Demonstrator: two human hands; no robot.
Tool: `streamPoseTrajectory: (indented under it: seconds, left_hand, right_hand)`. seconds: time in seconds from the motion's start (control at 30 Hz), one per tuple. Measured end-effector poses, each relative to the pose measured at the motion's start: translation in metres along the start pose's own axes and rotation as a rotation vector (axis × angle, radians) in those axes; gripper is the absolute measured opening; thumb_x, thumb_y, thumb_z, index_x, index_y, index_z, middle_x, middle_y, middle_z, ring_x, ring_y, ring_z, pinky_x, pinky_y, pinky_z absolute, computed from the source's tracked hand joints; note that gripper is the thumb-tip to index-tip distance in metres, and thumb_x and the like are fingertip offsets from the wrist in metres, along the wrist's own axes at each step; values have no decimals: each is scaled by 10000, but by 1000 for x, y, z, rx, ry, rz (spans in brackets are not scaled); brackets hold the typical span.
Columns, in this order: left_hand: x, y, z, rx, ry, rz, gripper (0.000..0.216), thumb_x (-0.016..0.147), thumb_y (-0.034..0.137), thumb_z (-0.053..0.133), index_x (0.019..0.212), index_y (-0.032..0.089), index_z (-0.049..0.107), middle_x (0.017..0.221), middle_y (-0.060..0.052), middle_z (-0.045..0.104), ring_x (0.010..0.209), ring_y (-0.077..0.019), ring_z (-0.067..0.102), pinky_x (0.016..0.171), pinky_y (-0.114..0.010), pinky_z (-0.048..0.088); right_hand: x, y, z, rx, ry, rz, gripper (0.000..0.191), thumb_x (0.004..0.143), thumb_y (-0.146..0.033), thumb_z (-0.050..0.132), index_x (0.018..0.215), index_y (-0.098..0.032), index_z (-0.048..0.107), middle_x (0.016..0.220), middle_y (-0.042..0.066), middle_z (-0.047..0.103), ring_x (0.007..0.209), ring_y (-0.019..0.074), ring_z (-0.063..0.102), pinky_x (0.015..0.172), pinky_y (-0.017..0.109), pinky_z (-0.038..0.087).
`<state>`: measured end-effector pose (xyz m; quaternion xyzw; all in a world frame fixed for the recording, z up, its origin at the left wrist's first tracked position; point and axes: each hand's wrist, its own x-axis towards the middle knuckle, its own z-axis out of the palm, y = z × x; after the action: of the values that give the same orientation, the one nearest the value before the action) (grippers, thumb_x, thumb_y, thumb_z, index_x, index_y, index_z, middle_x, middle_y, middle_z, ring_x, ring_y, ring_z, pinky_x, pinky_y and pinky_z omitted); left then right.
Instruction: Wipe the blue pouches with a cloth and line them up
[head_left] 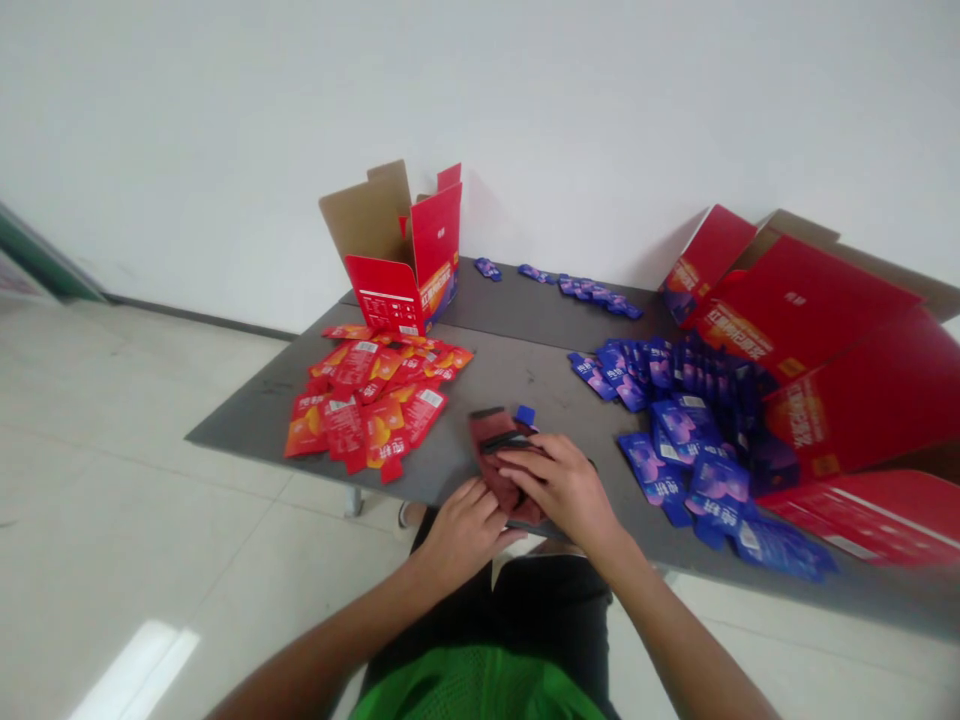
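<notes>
In the head view, a dark red pouch was held at the near edge of the bench, the left hand closed on its lower end and the right hand pressed over it. A small blue sachet was seen at its top, between the red sachets and the blue sachets. The filling step was judged in hand; the pouch mouth would need holding open.

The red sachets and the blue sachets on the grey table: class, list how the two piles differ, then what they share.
Colour: the red sachets are red and orange, the blue sachets blue and purple.
Place: the red sachets lie left of the hands, before the upright red carton; the blue sachets lie right, beside the tipped red cartons.
Spread: the red sachets form one patch; the blue sachets also trail toward the wall.
Shared: small flat packets, loose on the table.
</notes>
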<state>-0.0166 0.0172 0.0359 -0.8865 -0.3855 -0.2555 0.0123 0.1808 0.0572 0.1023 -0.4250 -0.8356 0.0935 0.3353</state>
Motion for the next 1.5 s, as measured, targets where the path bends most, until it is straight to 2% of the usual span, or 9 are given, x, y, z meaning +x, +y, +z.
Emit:
streamPoseTrajectory:
  seconds: [0.1, 0.3, 0.53, 0.77, 0.9, 1.0, 1.23, 1.37, 1.5]
  left_hand:
    - [2, -5, 0, -26, -56, 7, 420, 940, 454, 721, 1225, 150, 665, 1148, -115, 721, 1116, -290, 666, 999, -447, 532]
    - [1, -11, 3, -93, -43, 33, 550, 925, 409, 745, 1396, 176, 584, 1323, -105, 694, 1288, -267, 610, 1100, -417, 489]
    - [1, -9, 3, -91, -75, -22, 437, 911, 455, 752, 1232, 166, 678, 1171, -97, 734, 1101, -272, 679, 983, -402, 563]
    - [1, -11, 5, -113, -28, 20, 496, 985, 462, 656, 1367, 149, 615, 1312, -109, 704, 1244, -260, 634, 1096, -397, 506]
    - [1, -11, 6, -121, -40, 11, 501, 971, 483, 668, 1338, 144, 636, 1256, -114, 720, 1196, -260, 649, 1056, -391, 534]
    - [2, -11, 6, -125, -80, -10, 429, 947, 497, 692, 1199, 150, 699, 1116, -104, 739, 1077, -267, 678, 964, -394, 576]
    - [-1, -11, 11, -139, -23, -5, 513, 975, 486, 661, 1365, 155, 628, 1296, -115, 711, 1257, -253, 629, 1089, -397, 526]
    - [0, -9, 11, -132, -10, -17, 516, 960, 488, 678, 1345, 147, 641, 1277, -115, 719, 1224, -266, 647, 1060, -395, 547]
    - [2, -9, 9, -137, -58, -36, 465, 954, 508, 674, 1253, 152, 687, 1154, -108, 748, 1087, -268, 693, 966, -399, 593]
  right_hand:
    - [18, 22, 21, -76, -163, -89, 246, 1023, -338, 606, 1215, -329, 760, 1130, 45, 733, 1055, 206, 658, 926, 343, 534]
    - [66, 70, 13, -324, -167, -11, 262, 1023, -321, 607, 1233, -303, 763, 1107, 81, 734, 1017, 229, 656, 946, 383, 516]
    - [34, 29, 12, -174, -174, -117, 257, 1039, -382, 574, 1222, -356, 753, 1135, 35, 725, 1031, 202, 655, 903, 331, 523]
    - [66, 78, 12, -327, -161, 5, 243, 1019, -341, 615, 1193, -298, 780, 1085, 71, 738, 998, 222, 673, 911, 351, 530]
    - [57, 52, 3, -276, -78, -20, 286, 1036, -355, 581, 1272, -335, 741, 1149, 62, 729, 1059, 224, 666, 943, 359, 535]
    - [33, 32, 12, -168, -197, -140, 249, 1036, -371, 583, 1210, -361, 762, 1119, 28, 736, 1010, 189, 679, 879, 320, 555]
    - [70, 79, 12, -344, -154, 32, 250, 1020, -338, 610, 1200, -306, 779, 1038, 75, 727, 981, 224, 684, 893, 354, 558]
    - [61, 51, 5, -309, -52, 22, 278, 1037, -359, 576, 1245, -314, 755, 1115, 75, 712, 1024, 223, 664, 904, 348, 541]
    - [37, 39, 20, -174, -199, -74, 250, 1030, -378, 594, 1222, -364, 753, 1098, 34, 713, 1003, 193, 667, 879, 312, 551]
